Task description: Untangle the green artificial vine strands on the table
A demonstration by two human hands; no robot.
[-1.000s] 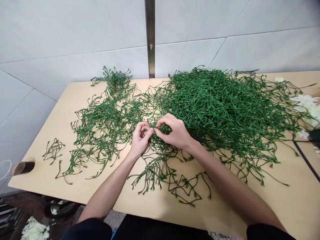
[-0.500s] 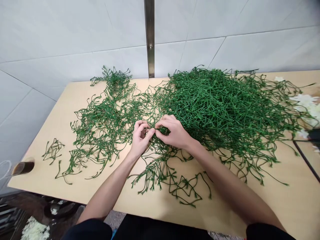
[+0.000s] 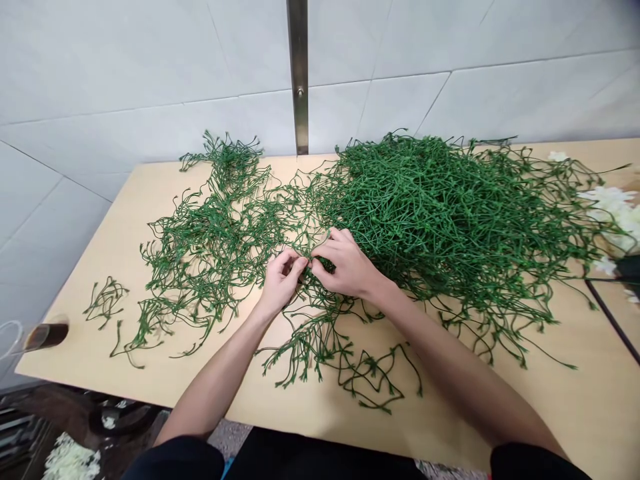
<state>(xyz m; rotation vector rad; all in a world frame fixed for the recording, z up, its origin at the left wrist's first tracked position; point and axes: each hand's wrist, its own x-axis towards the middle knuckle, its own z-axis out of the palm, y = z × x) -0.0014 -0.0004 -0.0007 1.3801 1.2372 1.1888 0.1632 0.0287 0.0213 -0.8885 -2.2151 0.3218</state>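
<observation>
Head view, from the left: one clear cup (image 3: 50, 335), dark liquid inside, at the left end of the tabletop (image 3: 90, 247). Below that corner, a heap of white petals (image 3: 70, 460), resting on something dark I cannot make out. One small tangle of green stems (image 3: 106, 297), apart from the rest, bare board all around it. One loose spread of stems (image 3: 200, 230), forked tips pointing every way, its longer run going from the back edge toward the near left. One left hand (image 3: 283, 277), fingers curled, thumb and forefinger narrow; I cannot tell whether a stem sits between them. One front cluster (image 3: 305, 347), just below the hands, tips fanning toward the near edge, bare board beyond it. One right hand (image 3: 345, 263), thumb and forefinger curved, tips just beside the left's; its grip is too small to read. One large mound of stems (image 3: 440, 200), right of the hands, longer across than deep, reaching the back edge by the wall; single stems share no axis. Open board (image 3: 540, 407) in front of it. White flowers (image 3: 613, 213) at far right, beside the mound's fringe.
</observation>
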